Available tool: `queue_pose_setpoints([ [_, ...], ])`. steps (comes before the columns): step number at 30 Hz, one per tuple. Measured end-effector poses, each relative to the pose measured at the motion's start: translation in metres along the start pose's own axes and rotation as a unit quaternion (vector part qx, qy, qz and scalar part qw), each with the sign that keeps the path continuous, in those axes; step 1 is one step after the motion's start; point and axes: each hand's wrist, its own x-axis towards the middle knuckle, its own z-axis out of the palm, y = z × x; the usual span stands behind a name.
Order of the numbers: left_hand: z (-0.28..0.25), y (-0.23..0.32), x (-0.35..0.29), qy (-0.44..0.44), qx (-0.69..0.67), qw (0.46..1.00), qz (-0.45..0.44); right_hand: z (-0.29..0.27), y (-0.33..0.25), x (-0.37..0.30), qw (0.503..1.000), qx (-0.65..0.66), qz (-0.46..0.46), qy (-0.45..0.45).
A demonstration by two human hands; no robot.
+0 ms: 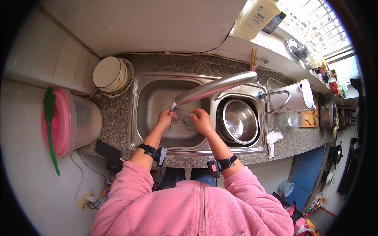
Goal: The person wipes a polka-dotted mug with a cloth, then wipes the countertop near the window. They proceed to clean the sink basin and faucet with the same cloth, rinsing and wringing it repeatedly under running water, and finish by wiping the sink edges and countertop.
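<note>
Your pink sleeves reach into the left sink basin. Your left hand curls under the tap stream; your right hand closes on a grey cloth near the drain. It looks soft, wet and slippery, so bunch it.

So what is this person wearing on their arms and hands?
Both arms wear fluffy pink fleece sleeves, pushed up the forearms. The left hand and right hand are bare. Each wrist carries a black strap with a small boxy device; the right one shows a red patch.
</note>
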Motion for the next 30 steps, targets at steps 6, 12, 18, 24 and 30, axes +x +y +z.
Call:
queue_pose_setpoints([
  [6, 0.003, -0.002, -0.002, 0.056, 0.052, 0.996, 0.045, -0.044, -0.052, 0.012, 0.988, 0.004, -0.115, 0.099],
  [12, 0.004, -0.004, 0.005, 0.098, 0.203, 0.968, 0.112, -0.069, -0.068, 0.033, 0.996, -0.058, -0.028, 0.063],
  [18, 0.003, 0.010, -0.007, 0.056, 0.127, 0.981, 0.134, -0.038, -0.053, 0.034, 0.984, -0.132, -0.122, -0.017],
  [24, 0.008, 0.034, -0.015, 0.005, 0.145, 0.972, 0.183, 0.024, -0.041, 0.037, 0.930, -0.300, -0.200, -0.077],
  [30, -0.022, -0.006, -0.027, 0.022, 0.280, 0.923, 0.261, -0.032, -0.068, 0.034, 0.943, -0.249, -0.214, 0.044],
])
